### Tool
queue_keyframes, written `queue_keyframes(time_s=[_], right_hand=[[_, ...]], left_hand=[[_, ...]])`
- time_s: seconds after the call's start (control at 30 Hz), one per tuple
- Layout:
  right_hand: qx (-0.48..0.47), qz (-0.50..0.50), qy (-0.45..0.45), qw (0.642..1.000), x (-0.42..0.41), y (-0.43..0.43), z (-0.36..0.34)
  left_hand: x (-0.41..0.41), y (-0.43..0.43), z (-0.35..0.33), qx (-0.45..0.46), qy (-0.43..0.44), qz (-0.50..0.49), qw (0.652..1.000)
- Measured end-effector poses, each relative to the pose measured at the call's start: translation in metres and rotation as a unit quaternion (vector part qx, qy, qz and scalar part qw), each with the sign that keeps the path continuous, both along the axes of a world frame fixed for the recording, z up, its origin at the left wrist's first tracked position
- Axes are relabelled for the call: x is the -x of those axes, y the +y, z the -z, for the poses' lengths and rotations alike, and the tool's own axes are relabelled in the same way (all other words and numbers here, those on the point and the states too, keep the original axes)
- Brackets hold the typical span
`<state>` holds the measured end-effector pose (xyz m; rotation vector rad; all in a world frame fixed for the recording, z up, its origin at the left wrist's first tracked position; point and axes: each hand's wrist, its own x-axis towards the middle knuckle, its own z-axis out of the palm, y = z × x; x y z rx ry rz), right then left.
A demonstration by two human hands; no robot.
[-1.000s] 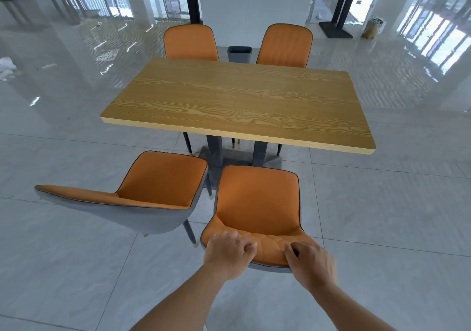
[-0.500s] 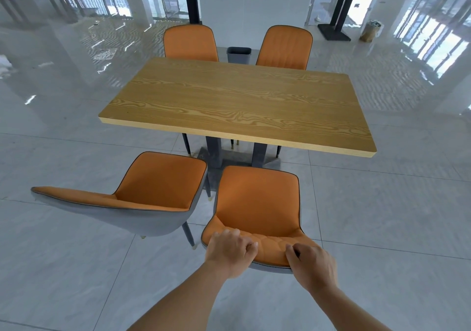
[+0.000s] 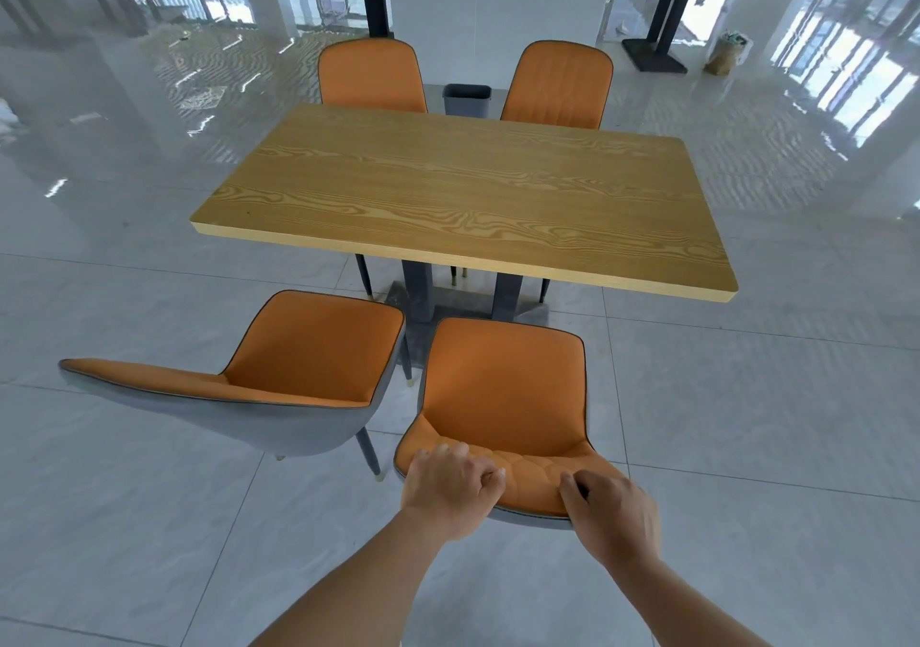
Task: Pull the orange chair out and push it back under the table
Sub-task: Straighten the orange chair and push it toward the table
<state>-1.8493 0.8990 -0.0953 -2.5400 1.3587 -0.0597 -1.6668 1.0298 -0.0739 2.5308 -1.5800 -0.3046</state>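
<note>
An orange chair [image 3: 503,387] with a grey shell stands on the tiled floor in front of the wooden table [image 3: 463,198], its seat fully clear of the table's near edge. My left hand [image 3: 450,489] grips the left part of the chair's backrest top. My right hand [image 3: 612,514] grips the right part of the same backrest top. Both sets of fingers curl over the padded rim.
A second orange chair [image 3: 279,372] stands to the left, turned sideways, close beside the held one. Two more orange chairs [image 3: 373,73] [image 3: 557,83] sit at the table's far side with a grey bin [image 3: 467,97] between them. Glossy tiled floor lies to the right.
The chair and both hands stay almost in place relative to the table; the view has shifted only slightly. Both hands keep their grip on the backrest.
</note>
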Motion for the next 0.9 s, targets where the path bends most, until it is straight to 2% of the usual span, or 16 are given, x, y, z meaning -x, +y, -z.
queue_keyframes(time_s=[0.53, 0.7, 0.9], right_hand=[[0.019, -0.056, 0.005, 0.998, 0.002, -0.001, -0.009], [0.0, -0.074, 0.01, 0.997, 0.002, -0.005, -0.009], [-0.04, -0.088, 0.003, 0.995, 0.001, -0.008, -0.018]], left_hand=[[0.006, 0.0, 0.001, -0.021, -0.025, -0.019, 0.999], [0.008, 0.001, -0.002, -0.024, -0.033, -0.024, 0.999], [0.002, 0.001, -0.009, -0.053, 0.034, -0.037, 0.997]])
